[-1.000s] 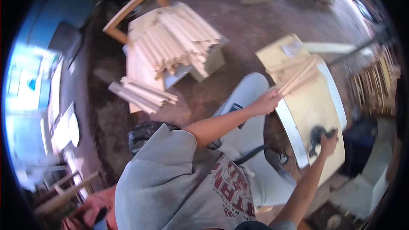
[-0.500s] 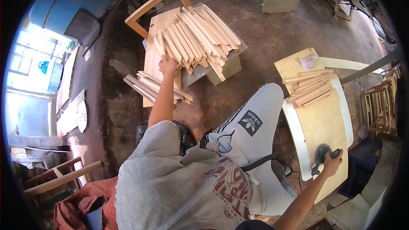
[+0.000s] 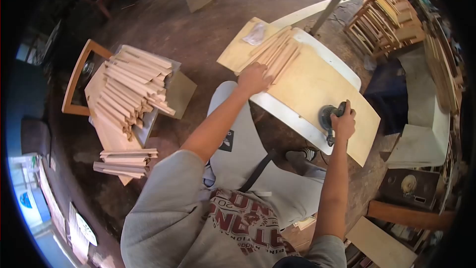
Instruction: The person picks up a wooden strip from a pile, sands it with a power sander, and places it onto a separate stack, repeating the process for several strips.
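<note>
My left hand (image 3: 255, 78) is closed at the near ends of several wooden strips (image 3: 285, 59) that lie side by side on a plywood board (image 3: 317, 87). Its fingers curl over at least one strip; exactly how many it grips is hidden. Farther right on the same board, my right hand (image 3: 344, 120) grips a dark green orbital sander (image 3: 327, 116) by its body. The sander sits upright, low against the bare plywood. A crumpled clear plastic bag (image 3: 255, 34) rests at the board's far end.
To the left, a big pile of wooden strips (image 3: 131, 87) covers a low support with a wooden frame (image 3: 77, 79) behind it. A smaller stack of strips (image 3: 124, 163) lies nearer. Stacked wooden chairs (image 3: 384, 17) stand at the back right. A metal post (image 3: 337, 1) rises beyond the board.
My left hand has gone from the large pile on the left to the strips on the plywood board. The view has swung right. My right hand stays on the sander.
</note>
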### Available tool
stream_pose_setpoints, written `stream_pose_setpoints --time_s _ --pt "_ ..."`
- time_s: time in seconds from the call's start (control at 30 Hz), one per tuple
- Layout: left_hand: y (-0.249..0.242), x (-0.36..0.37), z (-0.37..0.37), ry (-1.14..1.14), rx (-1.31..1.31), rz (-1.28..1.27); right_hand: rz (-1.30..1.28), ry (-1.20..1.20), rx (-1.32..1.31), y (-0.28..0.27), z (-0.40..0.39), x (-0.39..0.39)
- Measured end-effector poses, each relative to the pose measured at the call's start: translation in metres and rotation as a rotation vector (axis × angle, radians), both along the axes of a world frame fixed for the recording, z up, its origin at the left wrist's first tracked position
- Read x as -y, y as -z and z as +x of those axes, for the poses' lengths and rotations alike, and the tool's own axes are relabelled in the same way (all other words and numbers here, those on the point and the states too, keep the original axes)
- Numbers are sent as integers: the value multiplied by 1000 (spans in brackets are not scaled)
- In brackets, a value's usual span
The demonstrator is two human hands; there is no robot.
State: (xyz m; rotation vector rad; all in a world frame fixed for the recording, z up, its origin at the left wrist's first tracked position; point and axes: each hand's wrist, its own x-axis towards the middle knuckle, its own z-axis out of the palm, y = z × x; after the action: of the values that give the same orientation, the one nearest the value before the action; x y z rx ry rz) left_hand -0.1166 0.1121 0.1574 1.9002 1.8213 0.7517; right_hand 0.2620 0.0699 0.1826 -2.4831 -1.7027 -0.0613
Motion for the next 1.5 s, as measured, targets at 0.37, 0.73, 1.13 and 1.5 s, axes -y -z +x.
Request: stream_pose_setpoints --time_s 0.37,0.73,1.13,1.5 --pt "46 -73 68 134 -288 -319 9 24 -58 -13 -3 19" --pt "105 92 100 70 967 -932 -29 -63 -76 -7 11 19" --pt "154 106 104 270 452 -621 -104 -568 -55 -47 -94 31" --pt "133 112 100 271 343 -508 -155 -415 5 -46 -85 -35"
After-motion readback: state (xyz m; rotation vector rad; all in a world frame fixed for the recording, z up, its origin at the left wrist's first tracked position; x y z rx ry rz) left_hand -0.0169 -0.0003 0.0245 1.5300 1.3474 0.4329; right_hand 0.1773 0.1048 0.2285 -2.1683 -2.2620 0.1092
